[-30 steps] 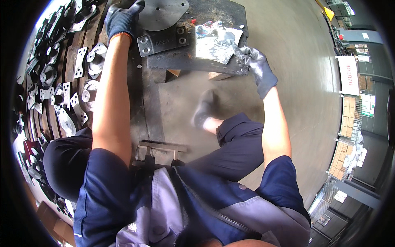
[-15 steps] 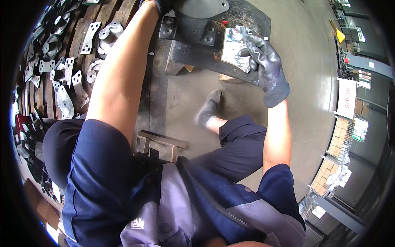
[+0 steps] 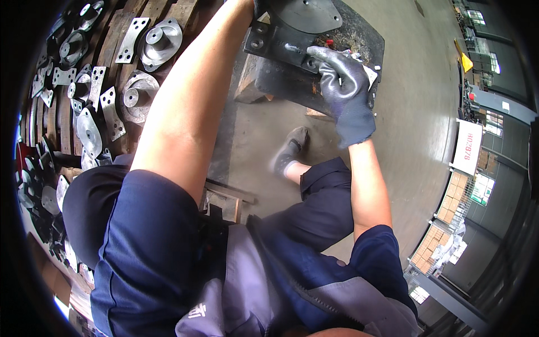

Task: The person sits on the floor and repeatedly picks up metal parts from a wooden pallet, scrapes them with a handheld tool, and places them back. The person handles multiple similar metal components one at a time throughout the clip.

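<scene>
At the top edge, only the dark glove cuff of my left hand (image 3: 259, 8) shows; its fingers are out of the picture. My right hand (image 3: 347, 84), in a dark grey coated glove, reaches over the bench. Its index finger stretches to the near right corner of a dark metal plate (image 3: 281, 42), by a hole, the other fingers bent; I see nothing held. A pale streak lies on the plate. Beyond it lies a rounded grey metal plate (image 3: 306, 14). A white sheet (image 3: 370, 76) shows partly behind the right hand.
The black bench (image 3: 365, 39) carries a small red piece (image 3: 329, 42) and white bits. At left, a wooden pallet (image 3: 115, 42) bears many metal parts, among them a round flanged part (image 3: 160, 42). A wooden frame (image 3: 227, 196) stands below. My foot (image 3: 295, 143) rests on the floor.
My right hand has moved left from the white sheet to the dark plate's corner. The view has shifted, so bench and pallet appear further right. A pale streak now shows on the plate.
</scene>
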The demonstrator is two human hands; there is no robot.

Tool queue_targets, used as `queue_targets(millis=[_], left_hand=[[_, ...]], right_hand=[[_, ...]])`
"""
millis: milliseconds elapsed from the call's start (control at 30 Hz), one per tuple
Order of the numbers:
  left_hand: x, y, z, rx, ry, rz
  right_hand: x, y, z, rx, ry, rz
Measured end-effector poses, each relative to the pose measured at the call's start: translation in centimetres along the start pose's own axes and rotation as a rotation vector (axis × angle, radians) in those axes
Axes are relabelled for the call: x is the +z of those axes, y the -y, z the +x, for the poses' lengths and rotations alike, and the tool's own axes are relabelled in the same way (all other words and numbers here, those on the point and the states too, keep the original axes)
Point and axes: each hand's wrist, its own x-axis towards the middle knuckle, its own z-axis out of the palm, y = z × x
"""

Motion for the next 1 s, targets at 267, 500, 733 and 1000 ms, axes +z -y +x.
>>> queue_targets(millis=[267, 500, 733, 1000], left_hand=[[-1.0, 0.0, 0.1, -0.005, 0.057, 0.028], [-3.5, -0.3, 0.3, -0.083, 0.141, -0.174], [-5.3, -0.6, -0.7, -0.209, 0.191, -0.338], [-4.6, -0.4, -0.7, -0.202, 0.163, -0.219]], right_hand=[[2.4, 1.1, 0.3, 0.210, -0.119, 0.017], [1.6, -0.6, -0.1, -0.233, 0.061, -0.729], [1.4, -0.3, -0.8, -0.078, 0.191, -0.781], [1.8, -1.2, -1.3, 0.118, 0.067, -0.644]])
